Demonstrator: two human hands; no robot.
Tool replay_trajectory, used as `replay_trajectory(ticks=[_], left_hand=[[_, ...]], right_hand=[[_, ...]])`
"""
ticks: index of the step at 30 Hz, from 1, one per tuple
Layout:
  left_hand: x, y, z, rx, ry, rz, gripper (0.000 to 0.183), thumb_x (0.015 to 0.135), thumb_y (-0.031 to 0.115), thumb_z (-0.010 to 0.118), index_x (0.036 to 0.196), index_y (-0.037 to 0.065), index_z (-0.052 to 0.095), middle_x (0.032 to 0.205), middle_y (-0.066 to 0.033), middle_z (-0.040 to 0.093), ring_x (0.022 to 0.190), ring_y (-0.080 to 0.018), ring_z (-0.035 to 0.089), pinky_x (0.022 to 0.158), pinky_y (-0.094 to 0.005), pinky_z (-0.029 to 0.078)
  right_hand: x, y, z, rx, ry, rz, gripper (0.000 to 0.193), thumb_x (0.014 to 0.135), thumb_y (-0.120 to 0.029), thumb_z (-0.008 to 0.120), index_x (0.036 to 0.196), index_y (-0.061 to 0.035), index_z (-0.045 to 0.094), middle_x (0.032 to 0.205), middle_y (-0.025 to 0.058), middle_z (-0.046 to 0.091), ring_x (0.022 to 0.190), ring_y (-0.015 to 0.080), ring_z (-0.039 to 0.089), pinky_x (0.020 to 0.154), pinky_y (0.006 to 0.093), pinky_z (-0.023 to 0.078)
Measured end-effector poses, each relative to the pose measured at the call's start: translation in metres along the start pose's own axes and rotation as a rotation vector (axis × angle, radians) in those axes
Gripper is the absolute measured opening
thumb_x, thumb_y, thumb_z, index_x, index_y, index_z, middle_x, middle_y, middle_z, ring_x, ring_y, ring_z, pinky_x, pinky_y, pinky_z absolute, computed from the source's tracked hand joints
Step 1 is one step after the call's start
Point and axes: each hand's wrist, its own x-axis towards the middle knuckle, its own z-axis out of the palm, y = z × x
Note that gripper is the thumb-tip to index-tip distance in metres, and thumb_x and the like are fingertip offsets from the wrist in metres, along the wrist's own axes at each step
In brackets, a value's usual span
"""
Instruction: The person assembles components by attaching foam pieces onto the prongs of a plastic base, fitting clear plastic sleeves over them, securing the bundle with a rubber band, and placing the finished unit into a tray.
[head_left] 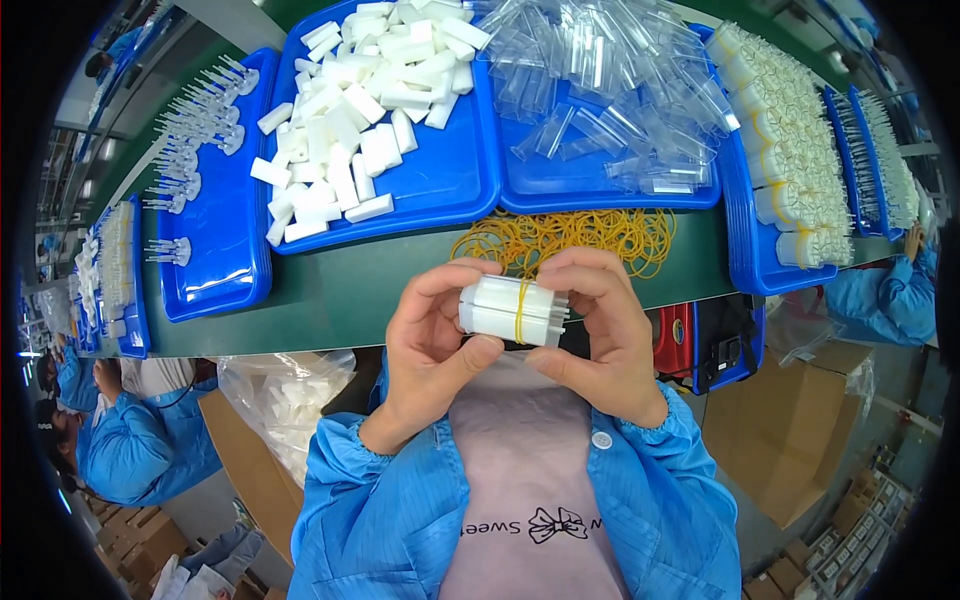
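Near one rubber-band pile (632,236), two hands (428,345) (608,348) hold one white bundle (498,308).

And right at the centre, it's shiny plastic on matt white: the bundle (490,308) shows clear, glassy-looking edges alongside smooth, dull faces, with a rubbery yellow band (521,312) across it. Up top, what a gleam off the blue tray (435,190), glossy moulded plastic! The white blocks (345,120) look chalky and foam-like; the transparent sleeves (610,60) flash hard highlights. Rubber again in the loose bands (600,238), with a dull sheen. The green tabletop (345,290) looks smooth, softly satin. Below, crinkled, glossy film on the bag (243,380), plain matt cardboard on the box (770,440), and creased, finely striped cloth on the blue smock (370,530).
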Motion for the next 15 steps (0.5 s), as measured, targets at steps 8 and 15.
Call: replay_trajectory(ticks=[8,15], left_hand=[[0.001,-0.001,0.003,0.064,0.000,0.075,0.057,0.082,0.011,0.071,0.129,0.001,0.041,0.134,-0.0169,0.041,0.114,-0.0213,0.051,0.095,-0.0345,0.044],[0.000,0.007,0.004,0.062,0.033,-0.169,0.053,0.090,0.029,0.062,0.130,0.000,0.042,0.120,-0.0104,0.053,0.110,-0.0168,0.053,0.093,-0.0307,0.043]], right_hand=[[-0.001,-0.003,-0.003,-0.024,0.010,-0.001,0.049,0.068,-0.002,0.075,0.114,-0.0056,0.058,0.117,0.0119,0.048,0.104,0.0224,0.055,0.084,0.0321,0.049],[-0.004,-0.009,-0.002,-0.245,-0.012,-0.117,0.053,0.065,0.002,0.073,0.115,-0.0069,0.058,0.116,0.0129,0.050,0.104,0.0254,0.055,0.085,0.0335,0.046]])
